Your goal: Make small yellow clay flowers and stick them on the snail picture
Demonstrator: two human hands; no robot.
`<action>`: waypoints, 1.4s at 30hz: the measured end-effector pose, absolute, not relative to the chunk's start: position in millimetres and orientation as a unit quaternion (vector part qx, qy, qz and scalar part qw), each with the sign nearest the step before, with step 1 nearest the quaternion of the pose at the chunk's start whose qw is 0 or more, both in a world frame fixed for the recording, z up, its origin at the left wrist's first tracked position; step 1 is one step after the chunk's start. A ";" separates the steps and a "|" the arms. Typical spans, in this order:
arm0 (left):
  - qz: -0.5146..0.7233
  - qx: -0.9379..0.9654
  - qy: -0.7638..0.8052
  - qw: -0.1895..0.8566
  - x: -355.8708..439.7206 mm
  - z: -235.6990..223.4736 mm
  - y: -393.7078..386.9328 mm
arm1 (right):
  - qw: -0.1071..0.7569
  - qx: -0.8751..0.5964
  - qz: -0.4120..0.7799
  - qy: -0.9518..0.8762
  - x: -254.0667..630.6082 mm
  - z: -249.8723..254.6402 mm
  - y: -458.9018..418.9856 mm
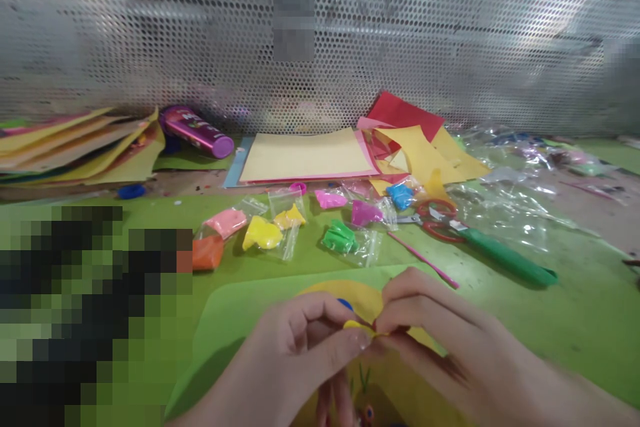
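and here, low in view, the left hand [320, 340] pinches a small yellow piece [356, 325] between thumb and finger, while the right hand [440, 330] closes its fingertips on the piece's right end. that end is mostly hidden, with something dark red peeking out, too covered to name. both hands hover over a yellow shape [335, 288] on a light green sheet [227, 310], a blue bit [345, 305] showing just behind the left fingers. thin green marks [365, 377] sit nearer, the lower edge cutting things off.

farther out, bagged clay, yellow [263, 233] and green [340, 237] among it; to the right, a pink stick [425, 260], red-handled scissors [443, 221] and a green handle [510, 257], overlapping so their join is unclear. far left, a purple tube [197, 132] leans by stacked paper [80, 147]. near left, pixel blocks blot everything out.
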State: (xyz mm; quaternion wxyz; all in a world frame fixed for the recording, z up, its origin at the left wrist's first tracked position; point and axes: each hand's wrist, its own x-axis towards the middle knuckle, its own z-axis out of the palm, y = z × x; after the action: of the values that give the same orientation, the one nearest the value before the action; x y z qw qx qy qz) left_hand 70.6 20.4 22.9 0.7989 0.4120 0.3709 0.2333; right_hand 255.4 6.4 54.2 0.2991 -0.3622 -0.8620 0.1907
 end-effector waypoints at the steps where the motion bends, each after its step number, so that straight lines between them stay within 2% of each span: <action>1: 0.232 0.412 0.370 0.800 70.4 23.3 20.5 | 0.295 -0.361 0.192 -0.864 255.6 55.1 6.8; 7: 0.238 0.416 0.364 0.799 70.7 19.2 20.6 | 0.281 -0.353 0.146 -0.880 256.5 53.5 8.8; 14: 0.237 0.411 0.366 0.801 71.0 21.2 20.7 | 0.279 -0.349 0.216 -0.868 259.9 52.1 9.2; 21: 0.237 0.398 0.360 0.810 70.9 20.5 20.7 | 0.301 -0.344 0.168 -0.873 259.2 50.1 8.7; 27: 0.245 0.402 0.371 0.800 70.4 21.6 20.2 | 0.271 -0.339 0.206 -0.877 262.1 51.5 10.6; 32: 0.240 0.412 0.393 0.786 69.4 23.2 20.8 | 0.275 -0.355 0.137 -0.883 276.2 61.3 18.6; 36: 0.244 0.409 0.393 0.787 70.1 25.2 21.6 | 0.211 -0.353 0.079 -0.908 295.1 72.3 28.1; 42: 0.226 0.397 0.405 0.792 70.4 27.5 23.2 | 0.108 -0.365 0.082 -0.921 311.0 73.5 37.5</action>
State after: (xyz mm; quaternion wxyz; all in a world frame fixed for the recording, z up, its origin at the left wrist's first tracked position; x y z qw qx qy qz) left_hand 70.4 23.2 27.5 0.7921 0.3966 0.4051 0.2264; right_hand 311.0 37.5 73.5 0.1080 -0.3645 -0.9213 0.0817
